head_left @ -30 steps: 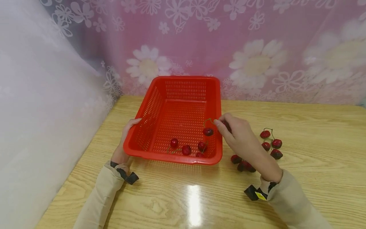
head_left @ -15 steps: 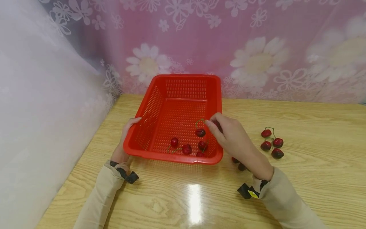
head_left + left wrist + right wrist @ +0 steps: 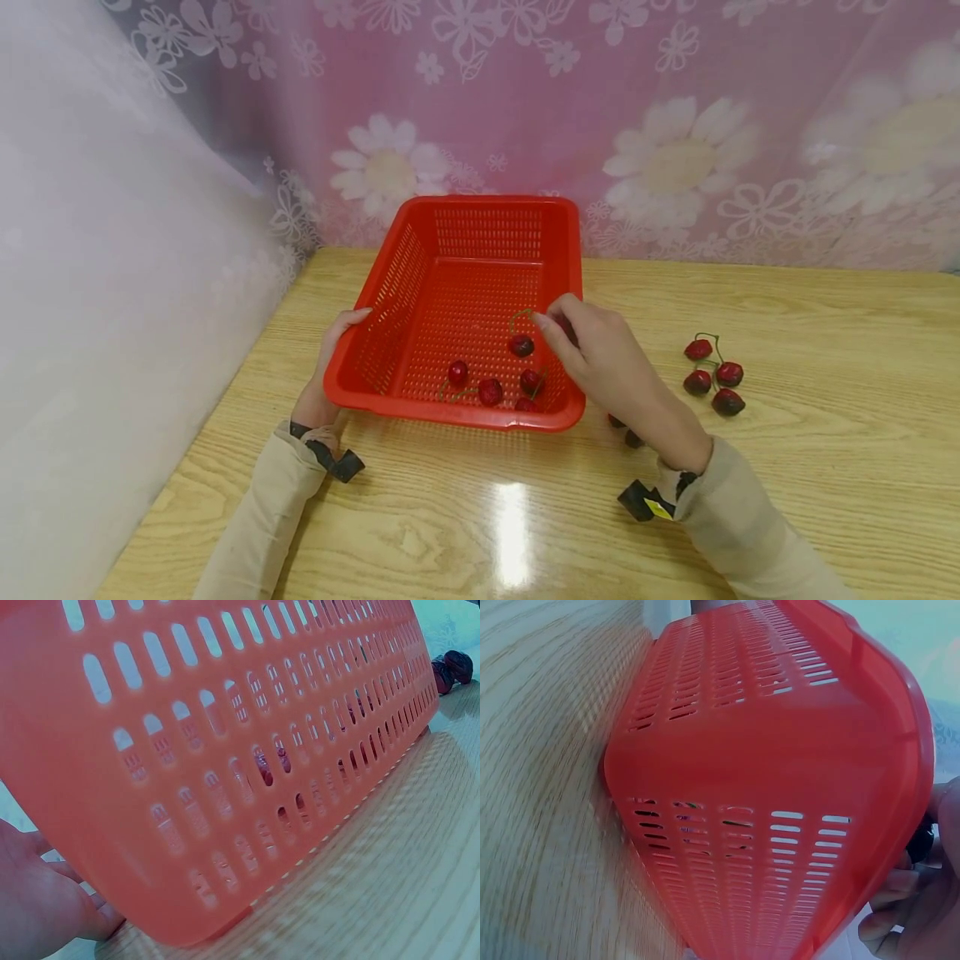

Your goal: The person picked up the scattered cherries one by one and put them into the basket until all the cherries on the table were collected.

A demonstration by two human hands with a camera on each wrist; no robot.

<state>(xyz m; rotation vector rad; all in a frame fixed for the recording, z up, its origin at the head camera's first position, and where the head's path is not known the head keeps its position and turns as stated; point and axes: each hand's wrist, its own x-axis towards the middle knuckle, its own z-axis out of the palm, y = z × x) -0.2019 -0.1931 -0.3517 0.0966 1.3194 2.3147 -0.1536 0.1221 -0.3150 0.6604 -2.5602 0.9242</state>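
Note:
In the head view a red plastic basket (image 3: 480,325) with slotted walls stands on the table. My left hand (image 3: 330,346) grips its left rim, thumb over the edge; some fingers show outside the wall in the left wrist view. Over the basket's right side, my right hand (image 3: 588,342) pinches the green stem of a cherry pair. One cherry (image 3: 521,345) of the pair dangles inside the rim, and the other (image 3: 921,841) is tucked against the fingers. Several cherries (image 3: 491,392) lie at the basket's near end.
Right of the basket, several stemmed cherries (image 3: 728,402) lie on the wooden table (image 3: 420,517). More cherries (image 3: 633,438) are partly hidden by the right forearm. A pink flowered curtain (image 3: 510,125) hangs behind, and a white sheet (image 3: 135,275) borders the left.
My right hand has moved left over the basket's rim, carrying the cherry pair further inside. The left hand stays on the rim.

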